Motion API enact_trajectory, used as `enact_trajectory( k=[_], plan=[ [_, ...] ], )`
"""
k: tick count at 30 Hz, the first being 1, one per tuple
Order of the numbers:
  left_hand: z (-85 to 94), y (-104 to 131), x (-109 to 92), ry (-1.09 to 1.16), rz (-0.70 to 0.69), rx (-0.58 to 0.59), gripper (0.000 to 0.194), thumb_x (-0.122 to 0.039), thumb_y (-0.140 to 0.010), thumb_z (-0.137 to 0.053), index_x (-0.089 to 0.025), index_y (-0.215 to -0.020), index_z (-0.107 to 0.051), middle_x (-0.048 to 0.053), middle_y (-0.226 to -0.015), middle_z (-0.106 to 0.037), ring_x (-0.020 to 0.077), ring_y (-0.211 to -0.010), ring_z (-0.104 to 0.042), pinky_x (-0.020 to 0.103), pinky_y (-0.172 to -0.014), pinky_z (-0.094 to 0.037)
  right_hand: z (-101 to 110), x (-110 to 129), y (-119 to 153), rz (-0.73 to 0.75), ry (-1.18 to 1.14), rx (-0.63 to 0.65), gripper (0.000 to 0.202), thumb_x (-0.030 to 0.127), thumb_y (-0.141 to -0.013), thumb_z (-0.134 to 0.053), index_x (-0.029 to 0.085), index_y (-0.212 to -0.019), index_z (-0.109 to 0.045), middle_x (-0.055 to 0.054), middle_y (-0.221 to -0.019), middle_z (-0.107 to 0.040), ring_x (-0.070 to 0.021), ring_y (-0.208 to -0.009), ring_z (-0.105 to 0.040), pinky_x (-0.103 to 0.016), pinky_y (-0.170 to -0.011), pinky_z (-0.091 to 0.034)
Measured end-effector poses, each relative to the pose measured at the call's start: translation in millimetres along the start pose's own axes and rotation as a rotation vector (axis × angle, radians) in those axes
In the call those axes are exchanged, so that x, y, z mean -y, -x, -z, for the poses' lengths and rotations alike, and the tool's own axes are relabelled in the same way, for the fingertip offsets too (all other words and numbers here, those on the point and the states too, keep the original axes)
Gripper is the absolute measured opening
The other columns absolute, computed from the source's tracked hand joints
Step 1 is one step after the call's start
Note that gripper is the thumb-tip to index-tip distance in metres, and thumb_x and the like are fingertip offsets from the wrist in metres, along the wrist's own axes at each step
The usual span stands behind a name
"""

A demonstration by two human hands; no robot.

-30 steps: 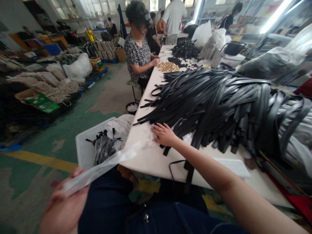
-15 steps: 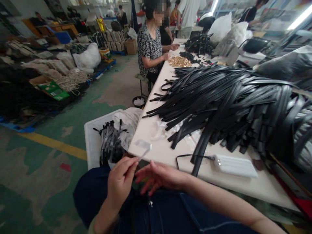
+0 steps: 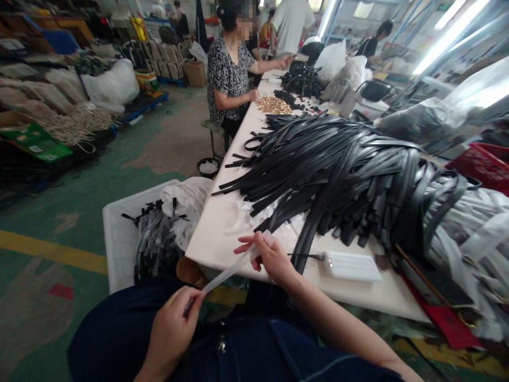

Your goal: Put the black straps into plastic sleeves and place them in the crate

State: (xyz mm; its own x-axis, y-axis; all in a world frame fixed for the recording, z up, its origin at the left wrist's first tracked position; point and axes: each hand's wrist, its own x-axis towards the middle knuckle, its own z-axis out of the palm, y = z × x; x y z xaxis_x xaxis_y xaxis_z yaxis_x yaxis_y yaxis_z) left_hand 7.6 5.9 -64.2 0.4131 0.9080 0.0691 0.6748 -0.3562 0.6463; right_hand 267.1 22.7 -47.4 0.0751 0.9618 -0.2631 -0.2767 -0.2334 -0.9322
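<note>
A translucent whitish strip [image 3: 228,271] stretches at a slant between my two hands, over the table's near-left corner. Its lower end is pinched in my left hand [image 3: 173,324], thumb against the curled fingers, above my dark blue clothing. Higher and to the right, my right hand [image 3: 274,260] grips the upper end between thumb and fingers, with some other fingers stretched out. Just beyond the right hand lies a big heap of long black straps [image 3: 318,159], spread across the white table [image 3: 217,233].
A white power bank [image 3: 352,266] with a black cable lies near the table edge. At left, a white crate [image 3: 123,233] holds bundled grey-black strips [image 3: 155,239]. Farther along the table, a seated co-worker [image 3: 230,79] is beside a pile of gold-coloured pieces [image 3: 274,104].
My right hand has moved up and right and now grips the strip, which is drawn out between both hands. The view has turned right. The co-worker's one arm has reached outward.
</note>
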Motion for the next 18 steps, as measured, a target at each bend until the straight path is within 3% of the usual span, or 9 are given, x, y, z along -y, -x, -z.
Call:
enact_trajectory(
  k=[3,5,8,10,12,14,16,18],
  plan=[
    [3.0,-11.8,-1.1,0.038,-0.016,0.154,0.02,-0.04,-0.078,-0.066,-0.022,-0.085,-0.069,0.009,-0.108,-0.068,0.0263,-0.098,-0.064,0.035,-0.08,-0.054,-3.3,2.7,4.9,-0.016,0.096,0.052,0.065,0.066,-0.087,-0.037,0.01,-0.098,-0.067,-0.014,-0.089,-0.073,-0.0043,-0.032,-0.04,-0.021,-0.033,-0.029],
    [6.2,-28.8,-16.0,0.138,0.01,0.096,0.033,-0.045,-0.077,-0.065,-0.022,-0.101,-0.069,0.012,-0.121,-0.063,0.0278,-0.106,-0.061,0.036,-0.081,-0.055,-8.0,5.3,8.4,-0.04,0.178,0.15,0.057,0.06,-0.089,-0.041,0.011,-0.097,-0.068,-0.011,-0.087,-0.074,-0.0046,-0.033,-0.043,-0.02,-0.033,-0.031],
    [6.9,-59.1,-52.9,0.276,-0.009,-0.009,0.033,-0.043,-0.078,-0.065,-0.022,-0.103,-0.07,0.011,-0.112,-0.065,0.0251,-0.101,-0.062,0.035,-0.081,-0.054,-19.0,8.3,15.1,-0.077,0.371,0.335,0.032,0.041,-0.087,-0.053,0.014,-0.082,-0.069,0.0,-0.058,-0.066,-0.0077,-0.035,-0.048,-0.019,-0.036,-0.036],
    [3.6,-74.9,-75.3,0.349,-0.066,0.03,0.019,-0.037,-0.074,-0.07,-0.023,-0.087,-0.074,0.007,-0.097,-0.067,0.0229,-0.093,-0.062,0.033,-0.082,-0.051,-26.5,8.9,19.8,-0.092,0.48,0.387,0.022,0.029,-0.082,-0.057,0.015,-0.067,-0.066,0.004,-0.042,-0.052,-0.0095,-0.036,-0.05,-0.018,-0.036,-0.037],
    [-0.8,-83.3,-87.3,0.455,-0.076,0.033,0.013,-0.033,-0.076,-0.068,-0.021,-0.073,-0.073,0.005,-0.085,-0.065,0.0194,-0.083,-0.062,0.03,-0.076,-0.05,-29.7,8.7,23.1,-0.101,0.486,0.384,0.026,0.029,-0.082,-0.056,0.015,-0.062,-0.064,0.004,-0.041,-0.05,-0.0102,-0.037,-0.051,-0.019,-0.037,-0.038],
    [-4.2,-85.1,-87.6,0.559,-0.046,-0.016,0.018,-0.033,-0.078,-0.066,-0.019,-0.068,-0.07,0.004,-0.078,-0.062,0.0172,-0.076,-0.06,0.028,-0.07,-0.049,-24.0,9.7,22.6,-0.087,0.435,0.388,0.031,0.038,-0.085,-0.055,0.014,-0.069,-0.067,0.002,-0.048,-0.058,-0.0114,-0.042,-0.056,-0.02,-0.042,-0.043],
    [-6.0,-83.1,-80.1,0.616,-0.023,-0.038,0.02,-0.033,-0.078,-0.066,-0.018,-0.066,-0.067,0.002,-0.073,-0.058,0.0157,-0.07,-0.057,0.026,-0.064,-0.046,-6.8,14.8,14.9,-0.022,0.455,0.424,0.033,0.044,-0.083,-0.059,0.014,-0.092,-0.07,-0.001,-0.065,-0.068,-0.0138,-0.054,-0.063,-0.022,-0.049,-0.047],
    [-6.7,-80.1,-70.5,0.616,-0.012,-0.053,0.025,-0.032,-0.078,-0.066,-0.017,-0.06,-0.06,0.0,-0.067,-0.053,0.0136,-0.064,-0.053,0.025,-0.06,-0.043,21.3,25.6,-3.1,0.114,0.688,0.324,0.041,0.043,-0.081,-0.064,0.016,-0.112,-0.066,-0.004,-0.084,-0.072,-0.0157,-0.066,-0.067,-0.024,-0.058,-0.051]
  ],
)
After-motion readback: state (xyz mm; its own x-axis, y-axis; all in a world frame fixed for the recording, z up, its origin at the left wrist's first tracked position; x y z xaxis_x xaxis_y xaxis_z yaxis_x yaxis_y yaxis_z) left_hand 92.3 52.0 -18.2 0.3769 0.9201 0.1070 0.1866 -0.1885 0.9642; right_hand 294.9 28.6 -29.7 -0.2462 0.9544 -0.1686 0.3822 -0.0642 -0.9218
